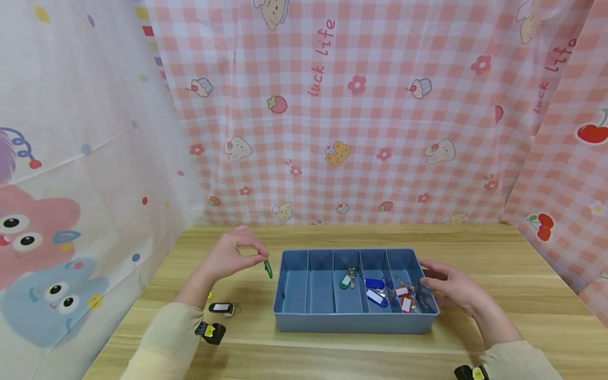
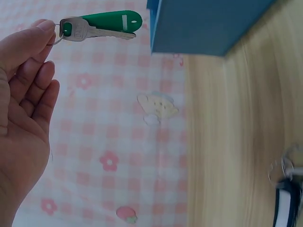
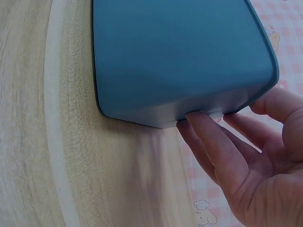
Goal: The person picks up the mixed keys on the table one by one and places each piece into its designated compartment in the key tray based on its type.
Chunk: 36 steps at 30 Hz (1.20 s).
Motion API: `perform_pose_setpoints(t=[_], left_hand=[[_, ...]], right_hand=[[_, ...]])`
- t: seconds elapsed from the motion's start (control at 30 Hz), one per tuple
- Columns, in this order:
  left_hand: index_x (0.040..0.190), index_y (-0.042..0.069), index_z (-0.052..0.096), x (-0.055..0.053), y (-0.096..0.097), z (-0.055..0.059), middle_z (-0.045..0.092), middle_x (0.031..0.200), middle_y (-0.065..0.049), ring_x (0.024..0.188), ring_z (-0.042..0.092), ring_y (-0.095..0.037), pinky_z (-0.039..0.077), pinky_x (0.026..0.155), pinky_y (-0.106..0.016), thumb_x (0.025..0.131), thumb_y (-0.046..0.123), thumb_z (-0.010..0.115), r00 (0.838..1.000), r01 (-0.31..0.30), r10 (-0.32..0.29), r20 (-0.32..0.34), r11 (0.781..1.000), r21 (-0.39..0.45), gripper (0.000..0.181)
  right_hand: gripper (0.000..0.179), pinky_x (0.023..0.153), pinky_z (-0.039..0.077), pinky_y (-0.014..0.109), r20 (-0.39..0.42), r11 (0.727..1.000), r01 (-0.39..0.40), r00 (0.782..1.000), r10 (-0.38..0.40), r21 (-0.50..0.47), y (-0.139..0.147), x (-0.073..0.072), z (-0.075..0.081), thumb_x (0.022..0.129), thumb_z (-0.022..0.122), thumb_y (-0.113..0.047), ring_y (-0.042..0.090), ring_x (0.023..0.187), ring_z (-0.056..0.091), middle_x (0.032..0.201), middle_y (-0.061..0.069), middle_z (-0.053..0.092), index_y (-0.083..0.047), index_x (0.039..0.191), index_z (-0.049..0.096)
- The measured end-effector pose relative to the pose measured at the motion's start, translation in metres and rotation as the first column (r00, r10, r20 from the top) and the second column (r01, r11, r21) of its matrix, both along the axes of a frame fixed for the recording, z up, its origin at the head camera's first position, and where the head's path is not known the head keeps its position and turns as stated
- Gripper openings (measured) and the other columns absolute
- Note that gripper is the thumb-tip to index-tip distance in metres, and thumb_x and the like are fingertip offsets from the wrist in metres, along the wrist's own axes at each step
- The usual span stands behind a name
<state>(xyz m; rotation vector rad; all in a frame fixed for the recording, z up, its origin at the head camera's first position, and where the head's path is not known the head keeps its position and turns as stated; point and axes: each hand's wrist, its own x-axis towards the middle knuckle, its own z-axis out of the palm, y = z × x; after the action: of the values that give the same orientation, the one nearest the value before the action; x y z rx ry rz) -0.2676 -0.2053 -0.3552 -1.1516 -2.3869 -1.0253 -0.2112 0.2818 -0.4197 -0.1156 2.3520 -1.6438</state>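
Note:
Left of the blue compartment box (image 1: 356, 323), my left hand (image 1: 235, 253) pinches a key ring between thumb and fingertips. From it hangs a key (image 2: 102, 33) with a green key tag (image 1: 268, 269). At the box's right end my right hand (image 1: 451, 287) grips the wall, thumb over the rim and fingers along the outside. Inside the box, a green-tagged key (image 1: 346, 281) lies in the middle compartment. Blue key tags (image 1: 377, 298) lie in the compartment to its right, and red key tags (image 1: 406, 304) in the rightmost one. The two left compartments hold nothing.
A black key tag (image 1: 220, 307) with its key lies on the wooden table (image 1: 256, 348), left of the box. A bit of yellow (image 1: 210, 295) shows beside my left forearm. Patterned cloth (image 1: 351, 121) hangs behind the table and at both sides.

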Motion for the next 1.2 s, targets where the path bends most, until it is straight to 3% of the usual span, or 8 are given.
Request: perform_pose_setpoints(t=[0.27, 0.4, 0.6, 1.0, 1.2], left_hand=[[0.082, 0.013, 0.079, -0.004, 0.025, 0.0, 0.071, 0.084, 0.008, 0.087, 0.059, -0.012, 0.048, 0.085, -0.035, 0.078, 0.0, 0.082, 0.997, 0.023, -0.024, 0.068, 1.0, 0.01, 0.014], [0.083, 0.014, 0.079, -0.004, 0.039, -0.001, 0.07, 0.085, 0.01, 0.088, 0.059, -0.012, 0.046, 0.095, -0.038, 0.079, 0.002, 0.082, 0.994, 0.05, -0.05, 0.101, 0.999, 0.005, 0.013], [0.085, 0.014, 0.079, -0.006, 0.058, -0.003, 0.07, 0.087, 0.011, 0.088, 0.06, -0.011, 0.041, 0.103, -0.04, 0.081, 0.006, 0.081, 0.991, 0.102, -0.102, 0.093, 0.995, -0.001, 0.009], [0.086, 0.013, 0.079, -0.01, 0.09, 0.004, 0.071, 0.088, 0.011, 0.091, 0.06, -0.009, 0.047, 0.09, -0.034, 0.083, 0.01, 0.081, 0.985, 0.163, -0.159, 0.062, 0.984, -0.072, 0.005], [0.087, 0.013, 0.079, -0.011, 0.105, 0.007, 0.071, 0.087, 0.01, 0.09, 0.061, -0.007, 0.037, 0.108, -0.036, 0.084, 0.009, 0.08, 0.975, 0.216, -0.211, 0.072, 0.974, -0.073, 0.006]], right_hand=[[0.063, 0.089, 0.05, 0.056, -0.003, 1.0, -0.004, 1.0, 0.004, 0.002, 0.0, 0.0, 0.0, 0.099, 0.057, -0.008, 0.043, 0.121, 0.051, 0.145, 0.04, 0.033, 0.009, 0.151, 0.026], [0.063, 0.09, 0.05, 0.056, -0.003, 1.0, -0.007, 1.0, 0.007, -0.007, 0.0, 0.0, -0.001, 0.099, 0.057, -0.008, 0.042, 0.121, 0.05, 0.145, 0.04, 0.033, 0.009, 0.151, 0.025], [0.063, 0.089, 0.05, 0.057, -0.009, 1.0, -0.011, 1.0, 0.011, -0.001, 0.001, -0.001, -0.001, 0.099, 0.057, -0.008, 0.045, 0.122, 0.05, 0.145, 0.04, 0.033, 0.009, 0.151, 0.026], [0.063, 0.088, 0.052, 0.054, -0.014, 1.0, -0.014, 1.0, 0.014, 0.0, 0.001, -0.002, -0.002, 0.099, 0.057, -0.008, 0.041, 0.119, 0.052, 0.144, 0.04, 0.034, 0.009, 0.151, 0.025], [0.063, 0.088, 0.052, 0.053, -0.01, 1.0, -0.015, 1.0, 0.014, -0.012, 0.001, -0.002, -0.002, 0.099, 0.056, -0.007, 0.04, 0.119, 0.052, 0.145, 0.04, 0.033, 0.009, 0.151, 0.024]])
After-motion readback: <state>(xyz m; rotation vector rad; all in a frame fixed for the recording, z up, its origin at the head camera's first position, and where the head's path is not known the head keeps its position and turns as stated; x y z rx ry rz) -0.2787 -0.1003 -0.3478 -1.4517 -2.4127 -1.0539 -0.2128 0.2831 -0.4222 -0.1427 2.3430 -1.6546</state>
